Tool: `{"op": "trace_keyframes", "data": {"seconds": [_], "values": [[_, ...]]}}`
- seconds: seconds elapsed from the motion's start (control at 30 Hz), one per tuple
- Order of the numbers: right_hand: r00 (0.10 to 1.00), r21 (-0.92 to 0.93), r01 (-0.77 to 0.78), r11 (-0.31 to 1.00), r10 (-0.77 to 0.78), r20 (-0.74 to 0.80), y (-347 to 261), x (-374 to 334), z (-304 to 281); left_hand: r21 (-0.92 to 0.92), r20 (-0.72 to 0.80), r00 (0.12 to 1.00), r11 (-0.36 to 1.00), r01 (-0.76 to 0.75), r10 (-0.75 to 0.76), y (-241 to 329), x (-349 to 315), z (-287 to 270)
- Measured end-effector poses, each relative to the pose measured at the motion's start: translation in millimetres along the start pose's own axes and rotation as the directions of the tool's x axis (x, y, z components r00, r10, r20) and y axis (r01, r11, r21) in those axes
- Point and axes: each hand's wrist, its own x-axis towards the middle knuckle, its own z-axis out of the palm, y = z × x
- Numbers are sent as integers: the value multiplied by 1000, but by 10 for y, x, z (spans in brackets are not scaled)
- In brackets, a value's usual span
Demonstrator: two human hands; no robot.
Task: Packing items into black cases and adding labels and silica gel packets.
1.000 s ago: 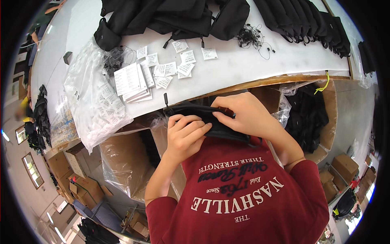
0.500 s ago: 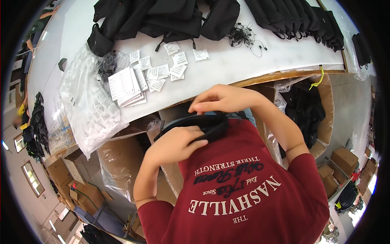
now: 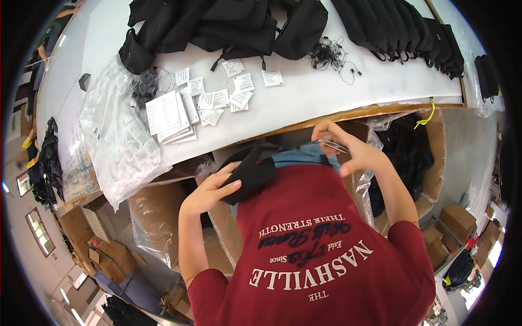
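Observation:
My left hand (image 3: 209, 191) is closed on a black fabric pouch (image 3: 254, 176), thumb on the near side, holding it tilted in front of my waist. Some of its fingers are hidden behind the cloth. Off to the right, apart from the pouch, my right hand (image 3: 356, 152) is raised by the table edge. Between its fingers and thumb it pinches a thin, flat, card-like piece (image 3: 333, 145), seen nearly edge-on; its exact kind does not show.
On the white table (image 3: 304, 98) lie scattered white labels (image 3: 213, 99), a stack of white cards (image 3: 163, 115) and a tangle of black cords (image 3: 327, 53). Black pouches (image 3: 397, 30) lie in a row at the back right. A clear plastic bag (image 3: 119, 146) overhangs the edge; lined cartons (image 3: 435, 146) stand below.
My right hand has moved right, away from the pouch, and now shows a thin flat piece in its fingers. The left hand has shifted slightly left, and the pouch is tipped up.

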Motion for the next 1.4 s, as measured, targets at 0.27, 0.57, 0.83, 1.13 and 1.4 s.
{"op": "trace_keyframes", "data": {"seconds": [0.27,0.57,0.83,1.13,1.4], "values": [[972,-199,-86,976,39,-230,-382,-106,-282,62,-113,971,974,219,-211,73,-239,-9],[893,857,402,323,69,-445,-31,500,272,383,-163,981,923,-35,104,523,-234,499],[824,717,234,656,257,-505,0,578,556,425,-161,984,905,-2,78,562,-271,586],[590,173,368,913,-86,-803,-166,543,202,518,-369,918,852,74,144,498,-368,470],[909,-843,110,527,-397,-130,-744,423,417,885,-259,706,454,-100,659,605,14,569]]}}
